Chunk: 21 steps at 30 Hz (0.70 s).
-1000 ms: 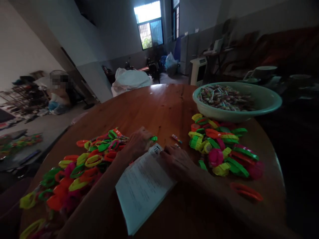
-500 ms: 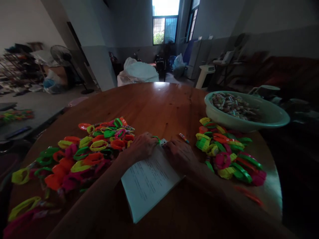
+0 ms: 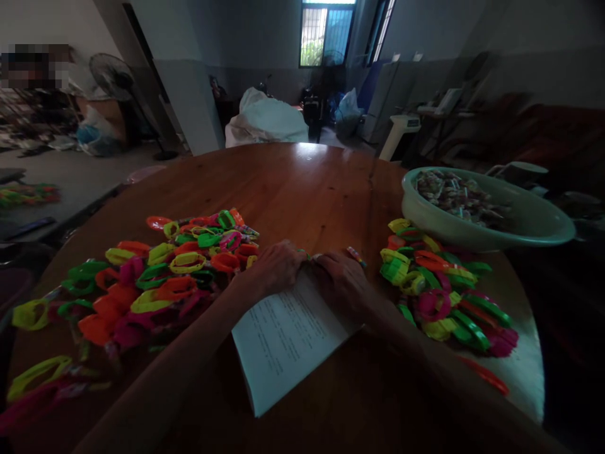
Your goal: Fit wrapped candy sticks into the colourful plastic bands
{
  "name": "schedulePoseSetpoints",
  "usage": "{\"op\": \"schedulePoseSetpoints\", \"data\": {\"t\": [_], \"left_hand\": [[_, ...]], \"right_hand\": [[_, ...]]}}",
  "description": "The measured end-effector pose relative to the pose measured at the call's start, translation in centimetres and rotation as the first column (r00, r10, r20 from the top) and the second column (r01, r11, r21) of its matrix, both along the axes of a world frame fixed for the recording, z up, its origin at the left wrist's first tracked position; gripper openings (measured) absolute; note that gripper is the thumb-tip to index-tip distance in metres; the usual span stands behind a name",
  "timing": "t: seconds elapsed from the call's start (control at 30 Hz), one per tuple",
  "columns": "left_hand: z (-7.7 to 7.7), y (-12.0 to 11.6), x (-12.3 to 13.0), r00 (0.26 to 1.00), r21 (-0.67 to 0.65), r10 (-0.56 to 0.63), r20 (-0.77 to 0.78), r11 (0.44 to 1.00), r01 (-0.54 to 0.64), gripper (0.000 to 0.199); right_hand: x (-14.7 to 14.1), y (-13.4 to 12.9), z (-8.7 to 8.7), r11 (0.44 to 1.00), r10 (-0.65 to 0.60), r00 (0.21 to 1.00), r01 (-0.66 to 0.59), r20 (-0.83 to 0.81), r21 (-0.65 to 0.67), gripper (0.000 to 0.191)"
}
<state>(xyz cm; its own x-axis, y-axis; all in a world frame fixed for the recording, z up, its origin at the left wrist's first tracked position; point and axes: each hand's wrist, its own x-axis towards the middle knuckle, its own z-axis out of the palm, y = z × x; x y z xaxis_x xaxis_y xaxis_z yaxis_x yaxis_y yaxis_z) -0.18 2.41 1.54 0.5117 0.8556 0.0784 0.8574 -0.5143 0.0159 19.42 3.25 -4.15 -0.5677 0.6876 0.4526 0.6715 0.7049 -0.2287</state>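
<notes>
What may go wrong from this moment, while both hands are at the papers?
The printed papers lie partly under the left hand and right hand, so a tug might shift or crease them. The small colourful stick beside the right hand might get knocked away. The right forearm passes close to an orange band, so a sideways sweep could push it toward the table's edge.

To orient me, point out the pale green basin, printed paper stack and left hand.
Pale green basin (image 3: 435,224), head view, outer wall.
Printed paper stack (image 3: 288,343), head view, top sheet.
Left hand (image 3: 278,268), head view, back.
</notes>
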Motion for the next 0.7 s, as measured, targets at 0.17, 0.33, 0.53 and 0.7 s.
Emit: {"op": "schedulePoseSetpoints", "data": {"t": [0.17,0.33,0.53,0.7], "left_hand": [[0.3,-0.1,0.2,1.000,0.005,-0.012,0.005,1.000,0.012,0.025],[0.0,0.1,0.0,1.000,0.007,-0.026,0.012,1.000,0.026,0.026],[-0.2,0.5,-0.2,0.998,-0.022,-0.046,0.035,0.999,0.047,0.020],[0.0,0.4,-0.3,0.997,-0.028,-0.045,0.069,0.998,0.047,0.016]], "right_hand": [[-0.3,-0.5,1.6,0.999,-0.027,0.981,0.031,0.190,-0.018,0.022],[-1.0,-1.3,3.3,0.997,-0.056,0.929,0.071,0.365,-0.027,0.024],[-1.5,-0.6,2.8,0.999,-0.037,0.906,0.041,0.421,0.000,0.019],[-1.5,-0.6,2.9,1.000,0.002,0.911,-0.003,0.413,0.001,0.019]]}}
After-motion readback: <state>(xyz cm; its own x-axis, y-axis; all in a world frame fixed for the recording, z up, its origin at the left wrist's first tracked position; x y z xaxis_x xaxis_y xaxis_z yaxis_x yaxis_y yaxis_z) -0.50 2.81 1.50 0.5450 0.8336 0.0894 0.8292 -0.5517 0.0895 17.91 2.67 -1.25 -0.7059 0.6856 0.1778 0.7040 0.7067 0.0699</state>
